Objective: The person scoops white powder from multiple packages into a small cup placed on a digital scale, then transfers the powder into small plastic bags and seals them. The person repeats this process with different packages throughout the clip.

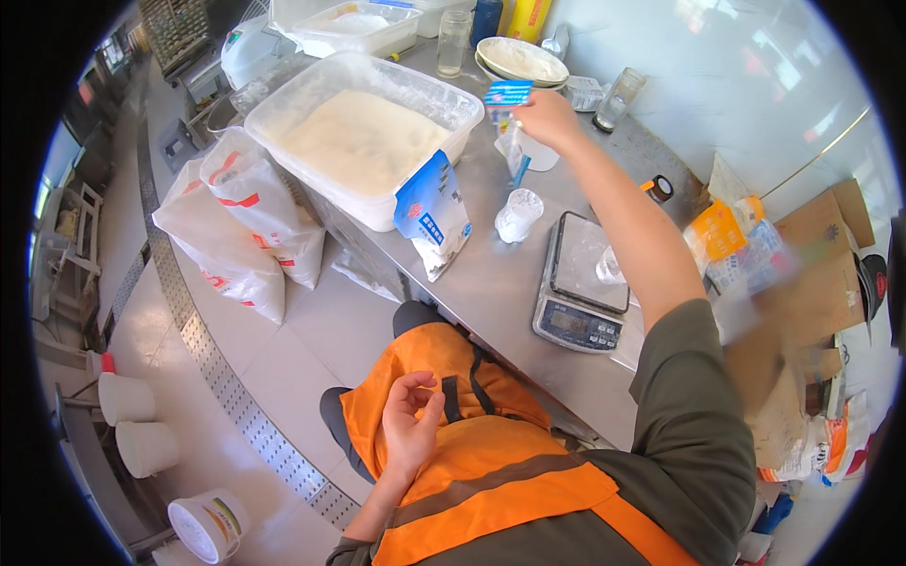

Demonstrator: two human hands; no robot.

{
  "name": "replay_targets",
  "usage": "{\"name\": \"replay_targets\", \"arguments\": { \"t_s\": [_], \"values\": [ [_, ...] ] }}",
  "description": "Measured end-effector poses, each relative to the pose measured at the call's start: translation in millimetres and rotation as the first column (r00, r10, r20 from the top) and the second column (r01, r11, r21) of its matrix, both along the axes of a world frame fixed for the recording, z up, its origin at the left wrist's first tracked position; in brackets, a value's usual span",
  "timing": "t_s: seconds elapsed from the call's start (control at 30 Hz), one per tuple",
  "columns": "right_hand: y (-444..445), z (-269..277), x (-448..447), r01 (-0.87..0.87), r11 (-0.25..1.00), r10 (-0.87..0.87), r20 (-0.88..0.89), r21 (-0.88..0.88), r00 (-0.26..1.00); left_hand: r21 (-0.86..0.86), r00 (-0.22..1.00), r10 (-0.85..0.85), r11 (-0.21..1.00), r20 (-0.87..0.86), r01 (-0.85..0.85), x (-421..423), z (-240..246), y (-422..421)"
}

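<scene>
My right hand (548, 119) holds a small blue-topped plastic packet (507, 106) by its upper edge, over the steel worktop (488, 297). My left hand (410, 424) hangs in front of the orange apron (495, 446), fingers loosely curled, nothing in it. Below the packet stands a small white, powder-dusted cup (519, 216). A digital kitchen scale (582, 283) lies nearer me, with a clear, white-dusted item (610, 267) on its plate, partly behind my right forearm. A blue and white pouch (435, 212) stands against a large plastic tub of pale powder (368, 138).
White sacks (233, 226) stand on the floor left of the worktop. Stacked plates (522, 60), a glass (454, 42) and a glass jar (619, 100) are at the back. Cardboard boxes (814, 269) and packets (715, 233) crowd the right. White buckets (209, 523) stand at lower left.
</scene>
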State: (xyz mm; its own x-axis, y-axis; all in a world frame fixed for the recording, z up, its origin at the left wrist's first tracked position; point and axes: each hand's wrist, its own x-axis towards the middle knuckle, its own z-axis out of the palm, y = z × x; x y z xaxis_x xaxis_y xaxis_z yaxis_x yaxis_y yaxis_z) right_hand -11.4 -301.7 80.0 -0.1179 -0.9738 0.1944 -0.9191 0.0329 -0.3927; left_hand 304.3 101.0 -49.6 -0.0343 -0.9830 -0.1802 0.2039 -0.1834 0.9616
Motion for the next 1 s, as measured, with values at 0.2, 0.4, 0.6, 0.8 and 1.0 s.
{"name": "replay_targets", "arguments": {
  "t_s": [0.2,0.4,0.6,0.8,1.0],
  "values": [
    [91,60,-46,-0.025,0.911,0.148,0.270,-0.412,0.951,-0.210,0.987,-0.096,0.970,0.129,0.122,-16,8,-18],
    [214,98,-29,-0.063,0.839,0.446,0.617,-0.540,0.648,-0.530,0.960,-0.101,0.816,0.260,0.230,-50,72,-82],
    [300,75,-49,-0.062,0.863,0.418,0.638,-0.502,0.647,-0.482,0.835,-0.547,0.718,0.055,0.502,-119,109,-124],
    [351,40,-63,0.253,0.767,0.184,0.581,-0.589,0.793,-0.275,0.779,-0.622,0.765,-0.080,0.583,-169,105,-105],
    [420,-65,-82,0.448,0.781,0.227,0.866,-0.436,0.446,-0.428,0.837,-0.532,0.790,-0.126,0.438,-246,103,-75]
  ]
}}
